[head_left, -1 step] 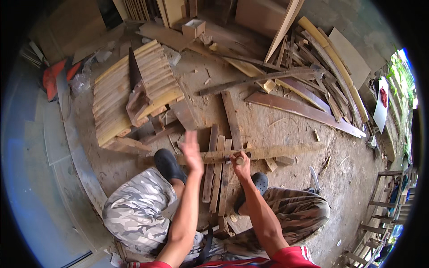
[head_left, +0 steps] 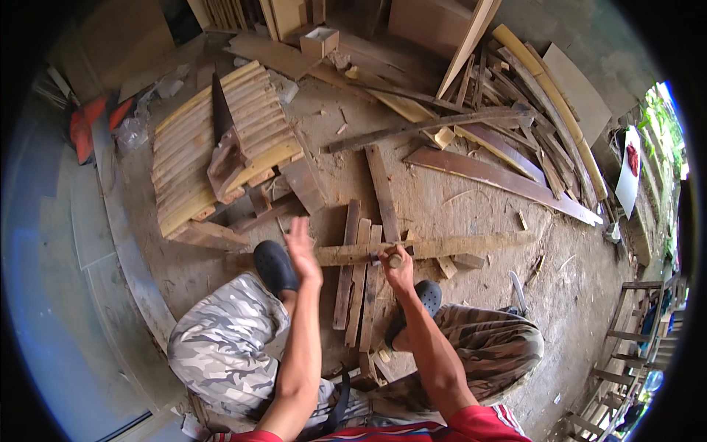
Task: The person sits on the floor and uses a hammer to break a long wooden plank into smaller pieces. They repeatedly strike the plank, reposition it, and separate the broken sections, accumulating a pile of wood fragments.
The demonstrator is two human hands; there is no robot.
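Observation:
My right hand is closed around a tool with a round wooden handle, seen end-on. Dark metal shows on both sides of the fist, so it looks like a hammer, its head low against a long rough plank. That plank lies crosswise over several short wooden strips on the ground between my feet. My left hand is raised with fingers stretched out, holding nothing, near the plank's left end. Another dark strip reaches away from the plank beyond my right hand.
A slatted wooden panel with a handsaw on it stands at the left. Scrap boards are heaped at the far right. A knife-like blade is beside my right knee. Dark clogs are on my feet.
My left hand has moved a little to the left, its fingers still spread. My right hand stays at the same spot on the plank with the tool.

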